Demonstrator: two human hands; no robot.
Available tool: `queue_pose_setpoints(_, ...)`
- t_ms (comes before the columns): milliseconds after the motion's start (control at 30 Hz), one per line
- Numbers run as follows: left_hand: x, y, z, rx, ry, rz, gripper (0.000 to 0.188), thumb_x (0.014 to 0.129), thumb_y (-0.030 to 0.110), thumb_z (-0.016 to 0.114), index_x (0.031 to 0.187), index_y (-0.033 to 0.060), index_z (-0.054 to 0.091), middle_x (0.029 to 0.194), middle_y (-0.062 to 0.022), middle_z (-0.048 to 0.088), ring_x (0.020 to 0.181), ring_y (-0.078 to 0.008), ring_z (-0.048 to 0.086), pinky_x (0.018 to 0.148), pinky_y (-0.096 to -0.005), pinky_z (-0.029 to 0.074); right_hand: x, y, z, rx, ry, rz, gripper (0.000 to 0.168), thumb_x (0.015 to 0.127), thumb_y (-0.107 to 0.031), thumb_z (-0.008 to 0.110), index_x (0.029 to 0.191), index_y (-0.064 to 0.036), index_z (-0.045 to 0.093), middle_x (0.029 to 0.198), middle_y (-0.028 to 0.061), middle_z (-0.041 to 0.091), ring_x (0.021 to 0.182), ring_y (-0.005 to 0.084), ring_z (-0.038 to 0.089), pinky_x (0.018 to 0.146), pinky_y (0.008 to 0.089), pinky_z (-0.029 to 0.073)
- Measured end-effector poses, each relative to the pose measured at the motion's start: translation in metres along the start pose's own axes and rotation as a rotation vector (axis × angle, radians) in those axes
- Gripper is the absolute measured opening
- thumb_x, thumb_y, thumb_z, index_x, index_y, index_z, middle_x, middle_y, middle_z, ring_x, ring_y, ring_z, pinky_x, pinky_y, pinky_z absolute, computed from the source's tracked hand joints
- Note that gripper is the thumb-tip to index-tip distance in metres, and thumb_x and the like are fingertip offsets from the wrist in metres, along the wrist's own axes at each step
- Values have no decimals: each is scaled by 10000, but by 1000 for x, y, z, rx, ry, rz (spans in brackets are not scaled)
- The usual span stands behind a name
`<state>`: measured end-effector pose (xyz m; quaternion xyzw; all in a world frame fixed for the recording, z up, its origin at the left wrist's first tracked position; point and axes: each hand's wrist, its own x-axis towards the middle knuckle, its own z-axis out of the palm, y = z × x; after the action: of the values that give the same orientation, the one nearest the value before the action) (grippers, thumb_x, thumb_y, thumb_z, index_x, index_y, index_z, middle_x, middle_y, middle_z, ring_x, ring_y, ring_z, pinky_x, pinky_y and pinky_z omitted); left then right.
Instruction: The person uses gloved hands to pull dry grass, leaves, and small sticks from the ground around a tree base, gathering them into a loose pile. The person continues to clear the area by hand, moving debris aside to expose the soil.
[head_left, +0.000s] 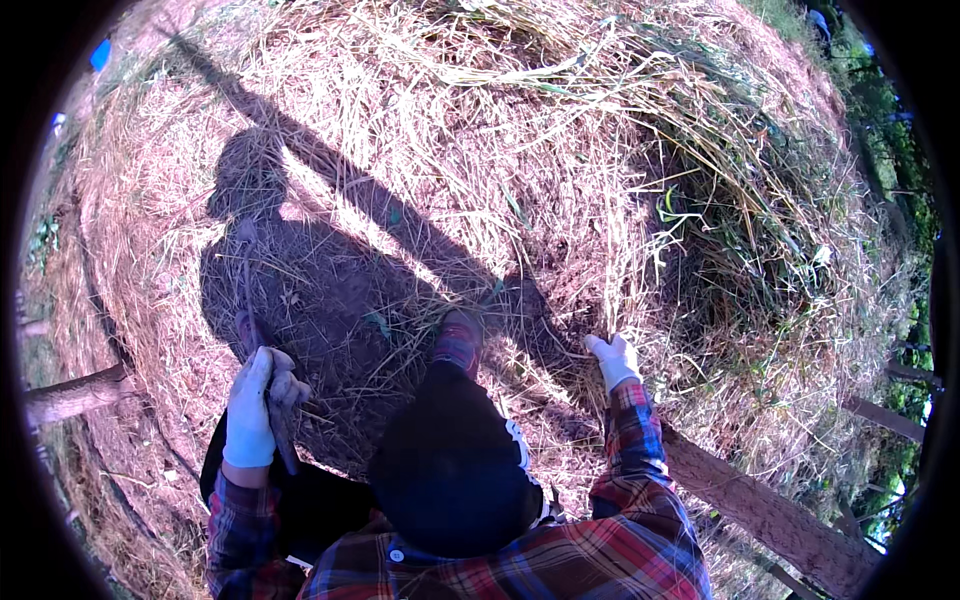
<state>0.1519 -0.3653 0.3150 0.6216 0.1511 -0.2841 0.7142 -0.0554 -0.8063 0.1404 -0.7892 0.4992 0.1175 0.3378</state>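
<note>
My left hand (259, 405), in a white glove with a soiled palm side, is closed around the handle (283, 442) of a slim tool. Its thin shaft or blade (247, 277) runs upward from my fist over shaded ground, and shadow hides its exact form. To the right, my right hand (615, 360), gloved too, grips the lower end of a narrow bunch of dry straw stalks (613, 277). These stalks stretch away from me, beside a thick heap of straw and green grass (750, 217).
Loose straw (420, 135) litters the soil. A bark-covered log (765, 510) slants off behind my right arm, and another log (75, 394) lies at the far left. My shoe (459, 337) rests between my hands. Trees (892, 142) border the right side.
</note>
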Motion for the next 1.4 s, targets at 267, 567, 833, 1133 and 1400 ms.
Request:
queue_pose_setpoints(267,13,-3,-2,28,38,-30,326,963,319,403,871,33,530,549,34,364,485,-92,376,622,-291,469,-23,-61,182,-266,-34,185,643,623,-476,737,1034,-40,503,1000,161,621,977,328,582,812,422,473)
queue_pose_setpoints(567,9,-1,-2,10,-86,-54,328,958,304,418,894,5,535,592,12,440,536,-97,442,669,-298,488,-26,-50,209,-189,-48,-34,397,757,-351,565,961,-13,528,925,216,608,858,378,591,731,464,460)
queue_pose_setpoints(833,5,-1,-7,66,-203,-34,350,962,306,416,925,-13,558,630,10,455,601,-99,466,702,-288,483,13,-7,222,-276,-171,-58,541,873,-451,499,1070,50,555,895,177,615,806,269,604,676,342,482)
queue_pose_setpoints(1133,2,-5,-10,46,-237,-37,356,963,314,409,916,-4,562,623,16,449,588,-83,442,679,-265,466,-20,-94,166,-67,-396,-183,570,884,-485,448,1205,-14,440,1114,174,469,1028,268,420,847,361,340)
queue_pose_setpoints(1400,0,-5,-12,48,-211,-19,369,957,336,415,915,-4,553,609,24,419,578,-83,429,671,-256,458,-51,-147,38,125,-422,-105,622,894,-516,402,1325,-72,337,1309,171,339,1226,267,257,998,379,213)
